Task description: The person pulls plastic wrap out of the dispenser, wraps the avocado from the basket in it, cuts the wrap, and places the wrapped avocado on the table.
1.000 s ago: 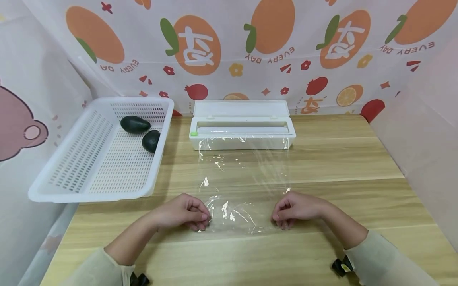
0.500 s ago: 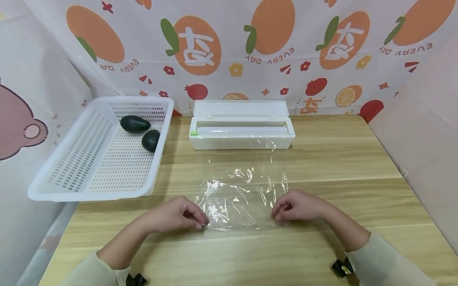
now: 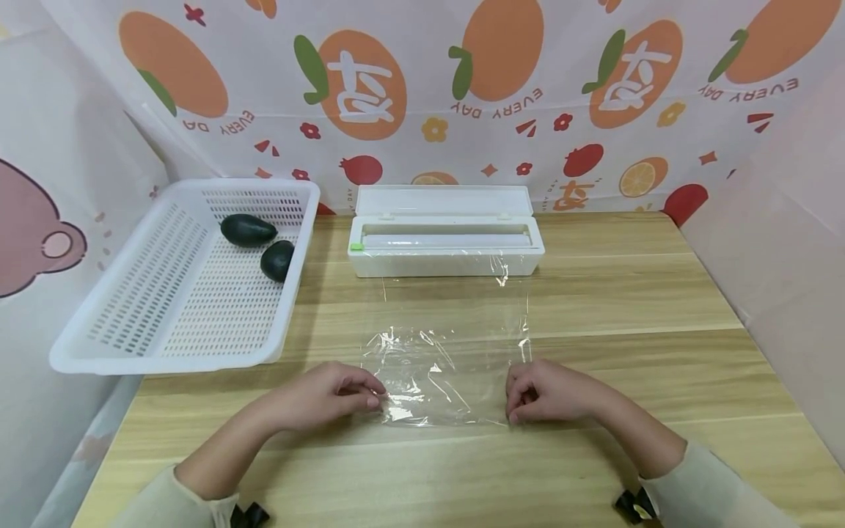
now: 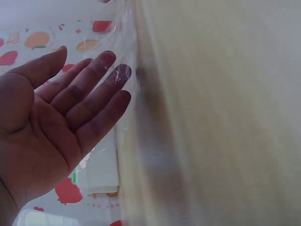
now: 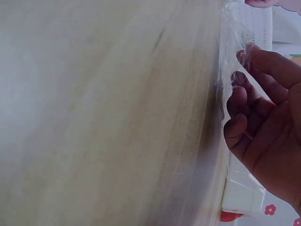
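Note:
A sheet of clear plastic wrap [image 3: 429, 367] runs forward over the wooden table from a white wrap dispenser [image 3: 449, 264], whose lid stands raised. My left hand [image 3: 339, 396] is at the sheet's near left corner; in the left wrist view its fingers [image 4: 101, 106] are spread and relaxed, with film against the fingertips. At the opposite near corner, my right hand [image 3: 548, 392] has bent fingers and pinches the wrap's edge. The right wrist view shows film gathered at the thumb and fingertips [image 5: 239, 77].
To the left stands a white plastic basket [image 3: 284, 323] holding two dark green avocados [image 3: 248, 230]. A fruit-printed cloth [image 3: 422, 95] hangs behind the table [image 3: 647, 293]. A small green slider [image 3: 357, 247] sits at the dispenser's left end.
The left hand's pinch has loosened and its fingers have opened out. The wrap's near part has settled with shifted wrinkles, and the right hand has moved slightly. Basket and dispenser stay put.

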### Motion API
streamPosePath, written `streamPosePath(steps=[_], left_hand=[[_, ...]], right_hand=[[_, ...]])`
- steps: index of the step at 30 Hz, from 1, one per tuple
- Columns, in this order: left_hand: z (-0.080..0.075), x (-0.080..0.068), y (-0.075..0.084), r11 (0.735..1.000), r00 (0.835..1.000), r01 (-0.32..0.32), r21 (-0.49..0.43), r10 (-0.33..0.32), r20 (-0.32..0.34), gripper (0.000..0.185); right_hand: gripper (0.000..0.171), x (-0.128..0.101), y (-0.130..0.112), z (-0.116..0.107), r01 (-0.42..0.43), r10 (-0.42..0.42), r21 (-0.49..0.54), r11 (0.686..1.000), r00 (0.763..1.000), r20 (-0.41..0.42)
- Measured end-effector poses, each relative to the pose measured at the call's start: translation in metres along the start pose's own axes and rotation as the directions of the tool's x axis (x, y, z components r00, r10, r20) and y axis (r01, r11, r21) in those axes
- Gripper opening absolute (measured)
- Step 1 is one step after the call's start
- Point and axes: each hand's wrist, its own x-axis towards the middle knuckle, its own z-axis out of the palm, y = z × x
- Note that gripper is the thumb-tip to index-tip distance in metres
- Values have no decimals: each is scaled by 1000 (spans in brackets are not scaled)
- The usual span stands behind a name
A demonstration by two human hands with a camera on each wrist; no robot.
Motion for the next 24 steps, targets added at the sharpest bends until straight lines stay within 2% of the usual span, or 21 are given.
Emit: streamPosePath(steps=[6,10,12,16,20,24], left_hand=[[-20,-1,10,998,998,-35,56,38,-58,26],[-42,-4,25,994,990,-17,106,32,-138,25],[-55,-8,33,988,981,25,150,4,-192,23],[-87,-18,45,964,952,98,247,-19,-304,19],[-122,-28,55,935,928,172,311,-48,-370,21],[-155,-28,57,895,906,263,361,-100,-412,22]], right_hand=[[5,-2,-3,6,20,-20,-39,999,1000,0],[10,-4,-5,9,52,-51,-78,996,999,12],[13,-5,-7,10,49,-47,-108,993,999,19],[19,-8,-9,12,23,-19,-155,988,999,26],[23,-11,-10,13,22,-20,-180,983,1000,13],[26,-14,-10,15,19,-24,-195,981,999,-22]])
